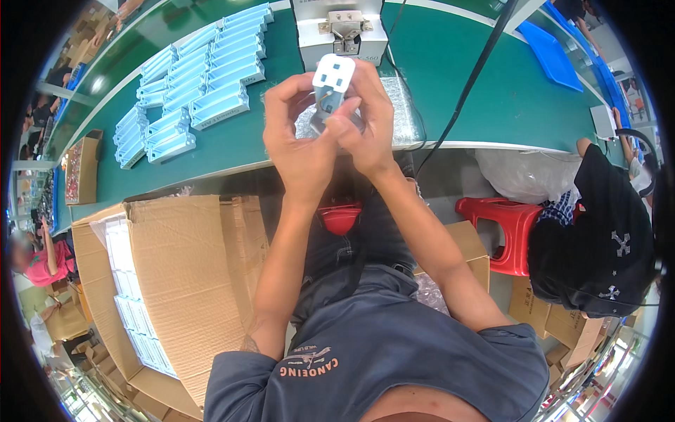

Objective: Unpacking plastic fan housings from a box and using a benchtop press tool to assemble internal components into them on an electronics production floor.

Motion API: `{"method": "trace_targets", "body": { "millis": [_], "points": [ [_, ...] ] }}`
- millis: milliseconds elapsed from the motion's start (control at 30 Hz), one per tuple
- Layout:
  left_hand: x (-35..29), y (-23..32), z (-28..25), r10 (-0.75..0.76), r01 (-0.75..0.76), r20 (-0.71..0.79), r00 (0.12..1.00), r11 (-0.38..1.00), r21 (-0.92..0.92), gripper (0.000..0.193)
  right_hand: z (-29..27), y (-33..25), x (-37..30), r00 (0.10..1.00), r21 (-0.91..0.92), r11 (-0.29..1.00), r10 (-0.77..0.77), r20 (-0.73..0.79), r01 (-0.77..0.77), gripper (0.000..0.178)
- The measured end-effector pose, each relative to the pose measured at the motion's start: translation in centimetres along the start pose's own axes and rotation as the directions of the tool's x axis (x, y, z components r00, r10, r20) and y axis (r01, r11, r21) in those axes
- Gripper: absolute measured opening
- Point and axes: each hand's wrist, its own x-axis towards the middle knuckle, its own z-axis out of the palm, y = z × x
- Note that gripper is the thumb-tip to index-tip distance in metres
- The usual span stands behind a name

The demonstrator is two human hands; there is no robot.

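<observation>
Both hands are raised together over the near edge of the green bench [485, 84]. My left hand [299, 130] and my right hand [365, 119] jointly hold a small white plug adapter [332, 79] with slots in its top face. A short wire loop shows just under it, between my fingers. Beneath the hands lies a clear plastic sheet or bag [404, 116] on the bench. Straight behind the adapter stands a white machine [342, 35] with a metal clamp on top.
Rows of pale blue boxes [200, 81] cover the bench to the left. An open cardboard carton [169, 281] with white items stands at my left, a red stool [510, 232] at my right. A person in black [598, 246] sits to the right. A black cable [471, 77] crosses the bench.
</observation>
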Motion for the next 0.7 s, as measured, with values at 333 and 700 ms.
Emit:
{"method": "trace_targets", "body": {
  "millis": [333, 700],
  "points": [
    [0.1, -1.0, -4.1, -0.188, 0.199, 0.473, 0.86, 0.98, 0.027, 0.093, -1.2, 0.6, 0.6, 0.98, 0.086, 0.978, 0.18, 0.09, -0.188, 0.03],
    [0.0, -0.8, -1.4, -0.135, -0.063, 0.328, 0.935, 0.847, 0.528, 0.075, -3.3, -1.2, 1.2, 0.98, -0.405, 0.914, 0.051, 0.19, 0.031, 0.044]
  ]
}}
